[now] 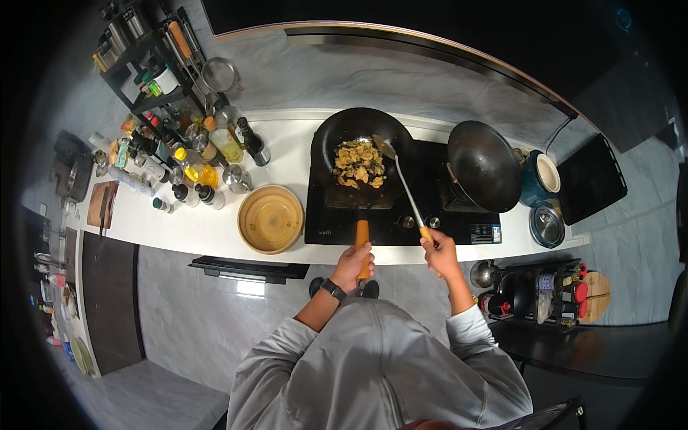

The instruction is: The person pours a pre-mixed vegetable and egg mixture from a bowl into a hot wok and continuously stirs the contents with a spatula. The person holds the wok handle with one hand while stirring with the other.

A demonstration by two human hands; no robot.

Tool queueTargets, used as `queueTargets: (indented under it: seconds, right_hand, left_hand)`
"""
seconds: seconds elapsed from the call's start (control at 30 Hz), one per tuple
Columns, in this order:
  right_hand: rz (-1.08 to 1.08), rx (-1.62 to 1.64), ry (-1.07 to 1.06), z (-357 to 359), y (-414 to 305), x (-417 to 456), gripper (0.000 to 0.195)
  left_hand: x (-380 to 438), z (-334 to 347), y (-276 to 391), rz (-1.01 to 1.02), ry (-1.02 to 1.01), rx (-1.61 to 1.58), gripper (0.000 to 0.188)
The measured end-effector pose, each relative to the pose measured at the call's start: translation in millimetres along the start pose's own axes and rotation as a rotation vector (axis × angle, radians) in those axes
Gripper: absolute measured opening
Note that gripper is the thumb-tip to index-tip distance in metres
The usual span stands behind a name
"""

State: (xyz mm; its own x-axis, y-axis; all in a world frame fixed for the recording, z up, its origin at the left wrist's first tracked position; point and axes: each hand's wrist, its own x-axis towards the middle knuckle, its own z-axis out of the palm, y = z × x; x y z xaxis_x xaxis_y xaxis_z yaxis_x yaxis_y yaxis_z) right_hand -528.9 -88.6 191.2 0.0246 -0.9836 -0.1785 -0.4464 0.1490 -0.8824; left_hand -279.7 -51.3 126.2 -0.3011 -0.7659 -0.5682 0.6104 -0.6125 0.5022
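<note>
A black wok (pixel 333 123) rests over the left part of the black cooktop (pixel 344 228). My left hand (pixel 351 263) is closed round the wok's wooden handle (pixel 363 236). In the wok lies a heap of cooked food, yellow-brown pieces with dark green bits (pixel 359 163). My right hand (pixel 442 254) grips the wooden handle of a metal wok spatula (pixel 407 188), whose blade lies in the wok at the right edge of the food. Left of the cooktop, a beige bowl (pixel 271 219) stands on the white counter, with a little residue inside.
A second dark wok (pixel 484 166) stands tilted on the cooktop's right side, beside a blue pot (pixel 532 185) and a glass lid (pixel 547 226). Bottles (pixel 199 172) and a black rack (pixel 161 99) crowd the left. A knife lies on a wooden board (pixel 101 205) at far left.
</note>
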Motion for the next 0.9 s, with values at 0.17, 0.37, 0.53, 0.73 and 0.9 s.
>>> queueTargets:
  seconds: [0.17,0.37,0.53,0.73,0.9]
  right_hand:
    - [0.133,0.083,-0.094,-43,-30,37,0.047]
    - [0.179,-0.618,-0.32,-82,-153,83,0.019]
    - [0.283,-0.653,-0.515,-112,-186,115,0.022]
    - [0.534,0.341,-0.479,-83,-36,132,0.028]
    - [0.391,0.826,-0.386,8,44,106,0.037]
  left_hand:
    - [1,6,0,0.013,0.032,0.08,0.022]
    - [1,12,3,0.015,0.107,0.163,0.024]
    - [0,4,12,0.026,0.179,0.283,0.026]
    - [0,-14,27,-0.026,0.135,0.294,0.025]
    - [-2,-26,40,-0.059,0.068,0.304,0.025]
